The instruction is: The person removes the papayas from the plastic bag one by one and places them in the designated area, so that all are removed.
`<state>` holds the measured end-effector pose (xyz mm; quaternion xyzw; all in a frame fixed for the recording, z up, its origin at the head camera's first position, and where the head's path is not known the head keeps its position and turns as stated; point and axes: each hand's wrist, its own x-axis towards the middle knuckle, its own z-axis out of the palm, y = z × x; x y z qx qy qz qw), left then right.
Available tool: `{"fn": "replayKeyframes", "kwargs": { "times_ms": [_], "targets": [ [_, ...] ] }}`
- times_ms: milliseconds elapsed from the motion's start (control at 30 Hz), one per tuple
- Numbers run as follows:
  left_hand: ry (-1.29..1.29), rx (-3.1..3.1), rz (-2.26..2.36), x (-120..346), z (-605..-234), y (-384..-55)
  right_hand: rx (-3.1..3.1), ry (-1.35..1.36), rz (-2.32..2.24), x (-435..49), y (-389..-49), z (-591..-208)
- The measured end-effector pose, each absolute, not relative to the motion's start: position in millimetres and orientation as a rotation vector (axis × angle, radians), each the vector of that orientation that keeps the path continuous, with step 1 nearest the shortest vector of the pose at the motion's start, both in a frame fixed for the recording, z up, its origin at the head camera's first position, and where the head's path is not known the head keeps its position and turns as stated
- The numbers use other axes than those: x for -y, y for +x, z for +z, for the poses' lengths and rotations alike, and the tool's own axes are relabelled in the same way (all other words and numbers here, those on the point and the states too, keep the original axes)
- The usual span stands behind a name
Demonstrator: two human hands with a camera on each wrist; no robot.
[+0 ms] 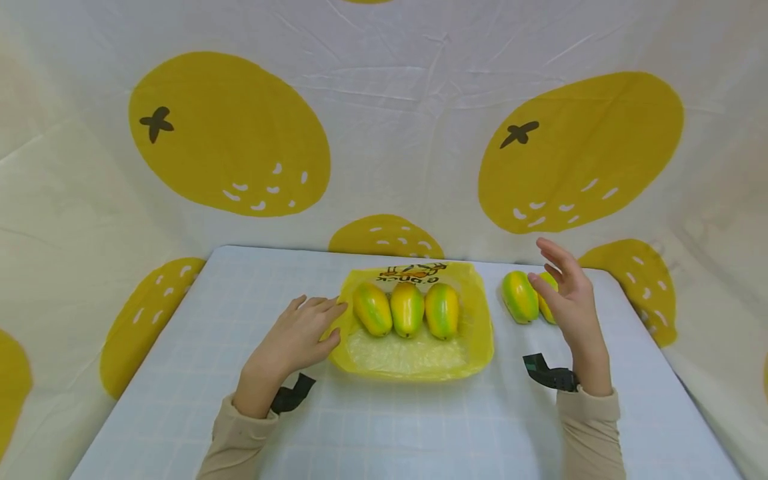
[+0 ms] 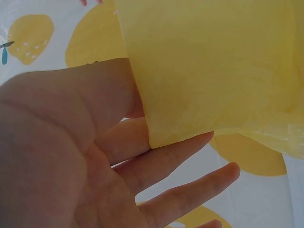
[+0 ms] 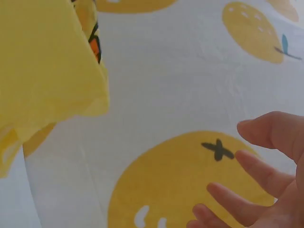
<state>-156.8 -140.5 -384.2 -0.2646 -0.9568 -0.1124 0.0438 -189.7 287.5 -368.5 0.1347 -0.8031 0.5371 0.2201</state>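
Note:
A yellow plastic bag (image 1: 414,363) lies spread with its mouth toward me in the head view. Three glossy yellow-green oval fruits (image 1: 407,310) sit side by side in it. My left hand (image 1: 297,337) is at the bag's left rim, thumb and fingers spread apart. In the left wrist view the bag (image 2: 213,71) covers the tips of the thumb and index finger. On the right, my right hand (image 1: 570,300) is raised with relaxed, parted fingers and nothing between them. Two more such fruits (image 1: 519,297) lie just left of and behind it, one partly hidden by the hand.
The bag and fruits rest on a pale checked tabletop (image 1: 372,433). A white cloth (image 1: 402,153) printed with big yellow fruit rises behind the table and along both sides. Each wrist wears a black strap (image 1: 549,375).

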Motion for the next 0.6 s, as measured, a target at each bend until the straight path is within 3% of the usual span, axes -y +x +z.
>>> {"fn": "replayKeyframes", "kwargs": {
  "times_ms": [267,600],
  "targets": [
    [-0.815,2.916,-0.351,141.1,-382.2,-155.5,2.14,0.593,1.625,-265.1,-184.1,-356.9],
    [-0.824,2.918,-0.37,141.7,-381.9,-155.4,2.537,0.605,1.343,-226.8,-184.7,-318.9]
  ]
}}
